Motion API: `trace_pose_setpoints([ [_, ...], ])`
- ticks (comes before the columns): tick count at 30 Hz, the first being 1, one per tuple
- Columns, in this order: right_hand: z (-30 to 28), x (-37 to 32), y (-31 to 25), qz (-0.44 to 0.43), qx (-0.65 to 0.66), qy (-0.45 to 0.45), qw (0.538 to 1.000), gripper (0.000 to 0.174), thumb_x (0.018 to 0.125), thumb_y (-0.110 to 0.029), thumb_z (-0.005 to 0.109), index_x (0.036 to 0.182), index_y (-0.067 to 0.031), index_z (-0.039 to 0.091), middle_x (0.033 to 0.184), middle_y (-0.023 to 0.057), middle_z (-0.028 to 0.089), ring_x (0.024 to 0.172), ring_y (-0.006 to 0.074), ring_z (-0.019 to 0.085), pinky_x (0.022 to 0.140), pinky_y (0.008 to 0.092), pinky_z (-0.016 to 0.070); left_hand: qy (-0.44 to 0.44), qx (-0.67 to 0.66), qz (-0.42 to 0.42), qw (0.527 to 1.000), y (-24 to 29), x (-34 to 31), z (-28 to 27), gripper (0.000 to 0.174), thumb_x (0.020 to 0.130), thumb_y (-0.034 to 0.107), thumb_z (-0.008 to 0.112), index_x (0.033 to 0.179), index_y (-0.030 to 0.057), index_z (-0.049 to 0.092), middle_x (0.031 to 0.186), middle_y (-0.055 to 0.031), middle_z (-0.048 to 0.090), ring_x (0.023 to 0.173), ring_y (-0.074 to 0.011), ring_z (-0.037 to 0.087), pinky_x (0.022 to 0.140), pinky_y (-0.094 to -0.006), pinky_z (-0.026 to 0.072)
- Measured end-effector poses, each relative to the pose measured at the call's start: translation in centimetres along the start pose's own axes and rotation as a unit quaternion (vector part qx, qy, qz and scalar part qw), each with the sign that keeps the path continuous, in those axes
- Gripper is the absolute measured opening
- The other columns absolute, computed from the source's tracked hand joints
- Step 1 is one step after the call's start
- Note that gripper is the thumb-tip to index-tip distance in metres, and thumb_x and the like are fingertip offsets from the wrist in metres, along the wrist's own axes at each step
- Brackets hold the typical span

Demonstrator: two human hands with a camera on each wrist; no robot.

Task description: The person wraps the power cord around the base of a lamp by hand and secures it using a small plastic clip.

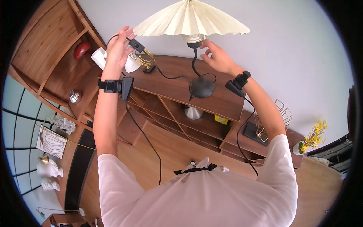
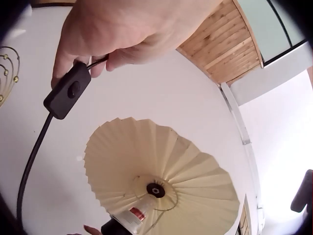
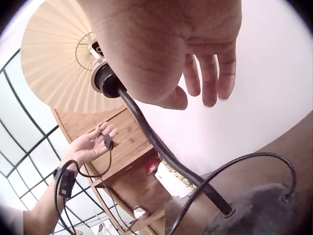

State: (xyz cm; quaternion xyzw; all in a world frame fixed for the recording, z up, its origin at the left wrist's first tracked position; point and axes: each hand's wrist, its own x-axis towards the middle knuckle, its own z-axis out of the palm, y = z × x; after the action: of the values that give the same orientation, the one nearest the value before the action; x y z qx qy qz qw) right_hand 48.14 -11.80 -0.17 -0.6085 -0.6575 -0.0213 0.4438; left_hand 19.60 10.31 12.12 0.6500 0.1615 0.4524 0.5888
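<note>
Lamp (image 1: pixel 194 62) is upright on the tabletop (image 1: pixel 223 101), wide base (image 1: pixel 203 87) down, prob. b/c that takes the weight; no hand grips the stem. Shade (image 1: pixel 191 20) sits up top, above the socket (image 1: pixel 194 44).

L hand (image 1: pixel 118 49) is raised L of the lamp, fingers mostly straight, w/ the switch (image 1: pixel 136 45) & its cord (image 1: pixel 173 78) at the fingers; can't tell if thumb pinches the cord. Held up there, switch is off the tabletop, rocker exposed, & cord has slack back to the base, so prob. no pull on the lamp.

R hand (image 1: pixel 219 57) is just beside the socket, under the shade edge, fingers loosely bent & apart, nothing in them; contact unclear.
</note>
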Motion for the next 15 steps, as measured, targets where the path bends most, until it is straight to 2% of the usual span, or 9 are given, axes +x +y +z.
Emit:
trace_pose_setpoints([
  [2,0.2,0.9,0.4,-0.018,-0.014,-0.001,1.0,0.059,0.095,-0.013,0.063,0.148,-0.0057,0.037,0.126,0.0196,0.061,0.098,0.0298,0.066,0.086,0.0421,0.055,-0.011,-0.006,-0.01,1.0,-0.8,0.8,0.9,0.043,0.109,0.025,0.054,0.143,0.0004,0.051,0.143,-0.0161,0.057,0.126,-0.0286,0.061,0.097,-0.0433,0.0563],
  [4,0.2,1.8,0.1,-0.011,-0.031,-0.005,0.999,0.062,0.095,-0.016,0.064,0.149,-0.0053,0.035,0.126,0.0213,0.059,0.099,0.0317,0.066,0.089,0.043,0.055,-0.071,-0.01,-0.024,0.997,-1.7,1.1,1.8,0.037,0.108,0.018,0.053,0.141,0.0,0.052,0.138,-0.017,0.06,0.122,-0.03,0.064,0.094,-0.0432,0.0582],
  [6,0.5,2.9,0.6,-0.029,-0.035,-0.004,0.999,0.06,0.095,-0.018,0.064,0.147,-0.0043,0.038,0.126,0.0229,0.058,0.1,0.0343,0.066,0.09,0.0439,0.0549,-0.075,0.009,-0.019,0.997,-2.7,1.1,3.0,0.036,0.107,0.011,0.052,0.14,-0.0007,0.051,0.139,-0.0177,0.059,0.12,-0.0317,0.065,0.094,-0.0468,0.0586],
  [8,0.4,3.9,0.5,-0.048,-0.04,-0.004,0.998,0.058,0.095,-0.019,0.065,0.145,-0.0033,0.041,0.125,0.0246,0.058,0.101,0.0368,0.065,0.091,0.0448,0.0547,-0.06,-0.006,-0.019,0.998,-3.2,0.7,4.5,0.031,0.107,0.011,0.053,0.136,0.0032,0.056,0.127,-0.0095,0.065,0.109,-0.0219,0.066,0.092,-0.0472,0.057],
  [10,0.1,4.8,0.2,-0.061,-0.204,-0.024,0.977,0.051,0.093,-0.02,0.066,0.137,-0.0012,0.049,0.124,0.0263,0.057,0.105,0.0423,0.063,0.093,0.0464,0.0543,-0.056,0.015,-0.034,0.998,-2.8,0.6,5.2,0.03,0.106,0.013,0.054,0.135,0.0042,0.056,0.126,-0.0091,0.065,0.11,-0.0209,0.066,0.092,-0.0457,0.0568],
  [11,0.2,5.5,0.4,-0.062,-0.212,-0.033,0.975,0.041,0.091,-0.022,0.067,0.124,0.0004,0.058,0.116,0.0272,0.062,0.103,0.0448,0.063,0.09,0.0488,0.0549,-0.07,0.029,-0.055,0.996,-3.1,0.9,5.2,0.03,0.107,0.013,0.055,0.135,0.0042,0.056,0.125,-0.009,0.065,0.11,-0.0207,0.066,0.09,-0.0442,0.0566],
  [12,0.0,5.8,0.0,-0.064,-0.213,-0.031,0.974,0.041,0.091,-0.022,0.067,0.124,0.0004,0.058,0.116,0.0272,0.062,0.103,0.0448,0.063,0.09,0.0488,0.0549,-0.084,0.043,-0.075,0.993,-3.4,1.3,5.0,0.03,0.107,0.014,0.055,0.135,0.0041,0.056,0.124,-0.0088,0.065,0.111,-0.0206,0.066,0.089,-0.0426,0.0565],
  [14,-0.3,6.6,-0.7,-0.014,-0.21,-0.066,0.975,0.036,0.09,-0.024,0.068,0.117,0.0,0.062,0.104,0.0258,0.068,0.097,0.0442,0.066,0.085,0.05,0.0563,-0.102,0.051,-0.075,0.991,-4.0,2.2,4.4,0.03,0.107,0.016,0.055,0.134,0.0044,0.056,0.119,-0.0082,0.066,0.108,-0.0206,0.066,0.087,-0.0401,0.0553],
  [15,-0.3,6.6,-1.0,-0.042,-0.181,-0.023,0.982,0.032,0.09,-0.027,0.067,0.11,-0.0021,0.065,0.099,0.0235,0.071,0.092,0.0446,0.067,0.081,0.0507,0.0569,-0.115,0.053,-0.078,0.989,-5.0,3.3,3.6,0.029,0.107,0.016,0.054,0.134,0.0049,0.057,0.116,-0.0078,0.067,0.105,-0.0202,0.067,0.087,-0.0397,0.0549],
])
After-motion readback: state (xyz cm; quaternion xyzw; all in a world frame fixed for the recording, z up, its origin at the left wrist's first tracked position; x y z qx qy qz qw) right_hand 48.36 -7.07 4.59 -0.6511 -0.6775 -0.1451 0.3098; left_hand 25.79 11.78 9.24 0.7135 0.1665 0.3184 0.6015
